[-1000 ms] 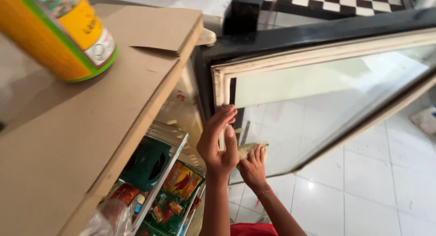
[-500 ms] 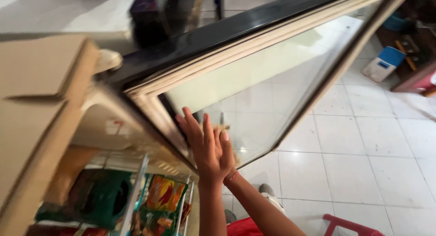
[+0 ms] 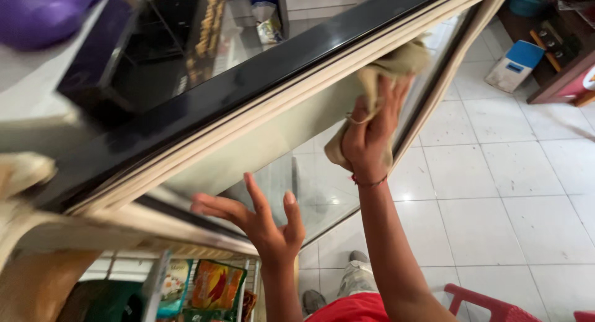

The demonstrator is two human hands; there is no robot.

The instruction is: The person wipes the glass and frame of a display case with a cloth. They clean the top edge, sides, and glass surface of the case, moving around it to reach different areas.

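A crumpled beige cloth (image 3: 385, 74) is held in the right hand (image 3: 367, 139), the fingers closed around it so that the cloth is bunched against the palm and pressed flat onto the inner side of a glass door (image 3: 291, 130) that stands swung open. Most of the cloth is seen above the knuckles, spilling toward the pale rubber seal (image 3: 260, 108) that runs along the door's edge, and a smaller fold hangs just below the heel of the hand. A thin red band is worn at the wrist directly beneath the grip. The left hand (image 3: 263, 226) is spread wide and holds nothing; its fingers are splayed and laid against the lower part of the glass, below and to the left of the hand with the cloth, well apart from it. The black outer frame (image 3: 248, 80) of the door is seen above the seal, up and to the left of the cloth. Beneath the open left hand, wire shelves with colourful packets (image 3: 214, 288) are seen inside the cabinet. Behind and below both forearms, white floor tiles (image 3: 508, 192) are visible, and a red plastic chair (image 3: 489, 300) is seen low down, to the right of the right forearm.
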